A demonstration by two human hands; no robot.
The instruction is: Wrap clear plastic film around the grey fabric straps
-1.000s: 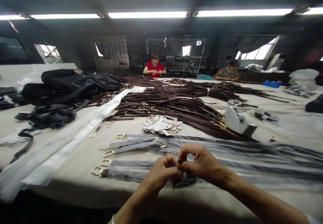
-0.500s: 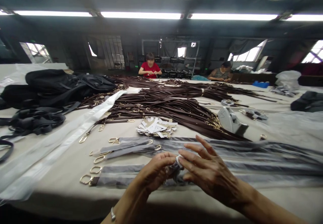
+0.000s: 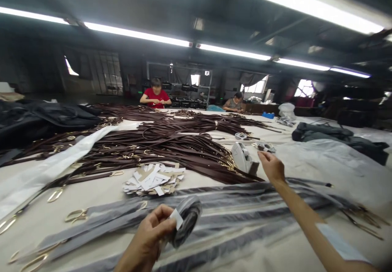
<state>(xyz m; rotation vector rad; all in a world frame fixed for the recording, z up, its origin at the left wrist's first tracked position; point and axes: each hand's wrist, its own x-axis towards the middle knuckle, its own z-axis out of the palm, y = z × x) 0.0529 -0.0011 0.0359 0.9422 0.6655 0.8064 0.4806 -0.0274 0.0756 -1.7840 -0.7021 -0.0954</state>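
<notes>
My left hand (image 3: 150, 235) is closed on a coiled strap (image 3: 190, 221) in clear plastic. Under its thumb, a small white paper slip (image 3: 177, 219) lies against the coil. My right hand (image 3: 273, 168) is just right of a white tape dispenser (image 3: 241, 157), thumb and fingers pinched together. Whatever is between those fingertips, if anything, is too small to make out. Below both hands, long straps in plastic sleeves (image 3: 232, 200) run across the table, with gold buckles (image 3: 76, 215) at their left ends. A heap of white and tan paper slips (image 3: 154, 178) lies beyond my left hand.
Dark brown straps (image 3: 183, 145) with gold clasps fill the middle of the table. Black bags (image 3: 45, 119) lie at the left and dark fabric (image 3: 337, 141) at the right. Clear plastic sheeting (image 3: 333, 161) covers part of the right side. Two people (image 3: 155, 96) sit across the table.
My right hand has left the coil and moved right to the tape dispenser. My left hand keeps the coil, now with the white slip showing. The view has swung right.
</notes>
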